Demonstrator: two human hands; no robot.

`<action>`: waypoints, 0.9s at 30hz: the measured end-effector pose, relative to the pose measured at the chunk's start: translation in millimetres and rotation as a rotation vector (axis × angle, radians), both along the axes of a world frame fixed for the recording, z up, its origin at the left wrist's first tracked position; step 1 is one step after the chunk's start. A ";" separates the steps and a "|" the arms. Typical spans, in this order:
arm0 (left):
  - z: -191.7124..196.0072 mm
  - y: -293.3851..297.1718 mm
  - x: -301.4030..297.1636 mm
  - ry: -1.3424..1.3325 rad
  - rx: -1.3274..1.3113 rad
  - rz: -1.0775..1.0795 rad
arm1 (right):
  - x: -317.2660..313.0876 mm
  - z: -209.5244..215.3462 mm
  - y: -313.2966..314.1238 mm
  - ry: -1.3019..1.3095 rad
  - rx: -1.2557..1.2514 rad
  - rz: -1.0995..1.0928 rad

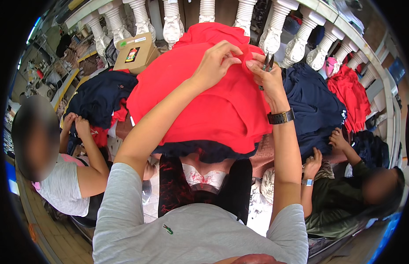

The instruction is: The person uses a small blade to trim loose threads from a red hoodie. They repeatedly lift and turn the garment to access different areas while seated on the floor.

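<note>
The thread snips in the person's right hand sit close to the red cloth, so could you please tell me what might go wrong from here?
1. The thread snips are in the right hand while it pinches the red cloth, so their pointed blades could nick the fabric.
2. The left hand works close by, so its fingers might get pricked.

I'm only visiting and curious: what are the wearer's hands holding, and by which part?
The left hand and right hand seem to pinch a raised fold of red cloth. The right also holds small snips below their upward-pointing blades.
</note>
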State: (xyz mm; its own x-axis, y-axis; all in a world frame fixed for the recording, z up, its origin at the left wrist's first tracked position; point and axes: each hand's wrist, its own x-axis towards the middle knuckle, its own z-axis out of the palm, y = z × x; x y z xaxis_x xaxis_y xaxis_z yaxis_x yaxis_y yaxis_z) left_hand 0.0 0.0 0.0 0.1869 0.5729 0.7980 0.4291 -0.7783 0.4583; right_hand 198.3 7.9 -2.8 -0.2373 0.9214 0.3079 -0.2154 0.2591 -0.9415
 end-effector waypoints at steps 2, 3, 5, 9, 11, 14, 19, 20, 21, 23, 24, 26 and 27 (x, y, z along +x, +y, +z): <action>-3.3 3.4 4.3 0.054 0.113 0.003 | -4.5 1.5 -3.6 -0.003 0.068 -0.028; -3.2 4.7 5.8 0.013 0.058 -0.018 | -4.3 3.1 -5.8 -0.014 0.082 -0.038; -2.7 6.8 7.9 -0.067 -0.052 -0.060 | -3.2 6.6 -9.3 -0.035 0.110 -0.057; 0.1 -2.2 8.8 -0.173 -0.246 -0.160 | -2.6 -0.1 -11.5 -0.098 0.140 -0.145; 2.4 -7.7 8.9 -0.242 -0.269 -0.195 | -3.3 -5.6 -9.1 -0.137 0.231 -0.188; 11.5 -22.7 6.0 -0.163 -0.139 -0.083 | -4.3 -15.2 -6.8 -0.159 0.445 -0.227; 15.5 -37.8 -5.7 0.051 0.104 0.020 | -14.3 -15.7 -30.8 -0.411 0.575 -0.329; 14.4 -41.7 -7.0 0.074 0.109 0.025 | -17.8 -19.2 -33.8 -0.444 0.695 -0.339; 14.3 -47.4 -7.1 0.173 0.173 0.051 | -20.3 -22.1 -38.3 -0.479 0.815 -0.352; 13.2 -61.1 -7.3 0.373 0.301 0.103 | -25.6 -25.2 -50.1 -0.508 0.757 -0.285; 8.8 -64.6 -8.9 0.282 0.175 0.089 | -28.4 -26.4 -52.8 -0.499 0.744 -0.267; -4.7 -68.9 -11.6 0.098 -0.076 0.062 | -28.8 -30.2 -46.6 -0.465 0.618 -0.261; -8.6 -71.7 -11.4 -0.030 -0.152 0.018 | -28.7 -27.8 -40.7 -0.495 0.593 -0.314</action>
